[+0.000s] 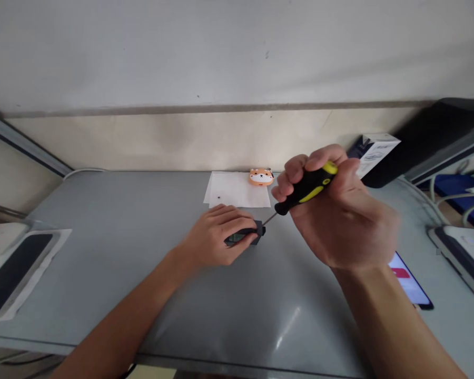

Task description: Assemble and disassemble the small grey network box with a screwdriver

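My left hand (221,235) is closed around a small dark grey device (256,227) with what looks like a little display, and keeps it down on the grey table. Most of the device is covered by the fingers. My right hand (339,221) grips a black and yellow screwdriver (308,188) by its handle, thumb near the butt end. The screwdriver slants down to the left, and the end of its thin shaft meets the right end of the device. Whether the tip sits in a screw is too small to tell.
Behind the hands, white paper (237,190) carries a tiny dark speck and an orange animal-faced case (261,177). A lit phone (411,287) lies beside my right forearm. A box (377,152) and black roll (430,137) stand back right; a dark flat item (18,273) lies left.
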Motion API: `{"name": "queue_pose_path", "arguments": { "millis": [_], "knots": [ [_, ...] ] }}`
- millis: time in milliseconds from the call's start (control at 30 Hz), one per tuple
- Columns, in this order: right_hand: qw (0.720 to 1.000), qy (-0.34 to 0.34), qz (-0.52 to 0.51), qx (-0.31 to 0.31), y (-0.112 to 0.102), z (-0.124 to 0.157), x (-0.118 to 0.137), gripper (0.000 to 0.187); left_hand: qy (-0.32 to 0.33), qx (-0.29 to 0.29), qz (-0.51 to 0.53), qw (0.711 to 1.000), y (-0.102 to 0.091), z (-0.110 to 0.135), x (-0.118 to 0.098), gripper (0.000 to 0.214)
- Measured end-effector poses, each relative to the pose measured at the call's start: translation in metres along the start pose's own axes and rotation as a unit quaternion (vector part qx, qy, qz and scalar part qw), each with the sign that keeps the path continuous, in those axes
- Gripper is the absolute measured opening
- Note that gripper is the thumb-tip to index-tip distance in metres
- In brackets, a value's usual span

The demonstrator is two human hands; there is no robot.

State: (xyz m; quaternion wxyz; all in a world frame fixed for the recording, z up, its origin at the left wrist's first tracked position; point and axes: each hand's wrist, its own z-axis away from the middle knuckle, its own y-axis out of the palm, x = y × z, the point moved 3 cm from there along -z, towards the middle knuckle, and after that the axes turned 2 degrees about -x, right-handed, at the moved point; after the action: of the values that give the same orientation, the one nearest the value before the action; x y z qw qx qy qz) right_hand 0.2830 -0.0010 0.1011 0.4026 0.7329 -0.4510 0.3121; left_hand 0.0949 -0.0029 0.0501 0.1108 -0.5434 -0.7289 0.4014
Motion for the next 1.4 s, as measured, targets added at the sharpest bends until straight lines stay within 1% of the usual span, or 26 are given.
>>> {"name": "queue_pose_path", "arguments": {
  "millis": [67,133,233,333,467,567,633,700,833,900,967,1000,1067,1133,1233,1400],
  "knots": [
    [1.000,-0.002,0.010,0.008,0.003,-0.001,0.001,0.018,0.000,-0.005,0.001,1.000,0.000,0.000,0.000,0.004],
    [1.000,-0.004,0.005,-0.005,0.004,-0.001,0.000,0.020,0.004,-0.011,-0.001,1.000,0.001,0.000,-0.001,0.004],
    [1.000,0.002,-0.019,-0.021,0.003,-0.003,-0.001,0.032,0.009,-0.012,-0.004,1.000,0.002,0.000,-0.001,0.004],
    [1.000,0.005,-0.002,-0.006,0.000,-0.003,-0.003,0.041,0.012,-0.013,0.002,1.000,0.003,0.001,0.000,0.004],
    [0.998,-0.011,0.063,-0.011,-0.006,-0.005,-0.003,0.034,0.016,-0.022,0.006,1.000,0.003,0.000,0.000,0.006],
    [0.997,-0.025,0.073,-0.015,-0.006,-0.005,-0.002,0.027,0.016,-0.022,0.004,1.000,0.003,0.000,0.000,0.006],
    [0.997,-0.043,0.058,-0.014,-0.004,-0.005,-0.001,0.024,0.016,-0.021,0.003,1.000,0.004,0.001,-0.001,0.006],
    [0.999,-0.044,0.024,-0.020,-0.001,-0.003,0.000,0.026,0.015,-0.017,0.003,1.000,0.004,0.000,-0.001,0.006],
    [0.996,0.021,-0.079,-0.044,0.002,0.000,-0.001,0.031,0.024,-0.017,-0.008,1.000,0.004,-0.001,-0.002,0.004],
    [0.992,0.029,-0.104,-0.064,0.003,0.001,-0.001,0.029,0.026,-0.019,-0.013,0.999,0.004,-0.001,-0.003,0.003],
    [0.992,0.015,-0.093,-0.082,0.002,0.002,0.000,0.024,0.022,-0.016,-0.011,1.000,0.004,-0.001,-0.003,0.003],
    [0.994,0.008,-0.078,-0.081,0.003,0.002,0.001,0.021,0.020,-0.014,-0.008,1.000,0.004,-0.002,-0.003,0.003],
    [0.997,-0.002,-0.050,-0.057,0.005,0.003,0.003,0.018,0.016,-0.012,-0.003,1.000,0.004,-0.002,-0.003,0.003],
    [0.999,-0.006,-0.045,-0.028,0.007,0.003,0.005,0.020,0.016,-0.009,0.002,1.000,0.003,-0.002,-0.003,0.005],
    [0.996,0.008,-0.083,-0.020,0.006,0.002,0.005,0.028,0.016,0.002,0.001,1.000,0.003,-0.001,-0.003,0.005],
    [0.991,0.058,-0.113,-0.052,-0.002,0.002,0.001,0.034,0.020,0.001,-0.006,1.000,0.003,0.000,-0.003,0.003]
  ]
}}
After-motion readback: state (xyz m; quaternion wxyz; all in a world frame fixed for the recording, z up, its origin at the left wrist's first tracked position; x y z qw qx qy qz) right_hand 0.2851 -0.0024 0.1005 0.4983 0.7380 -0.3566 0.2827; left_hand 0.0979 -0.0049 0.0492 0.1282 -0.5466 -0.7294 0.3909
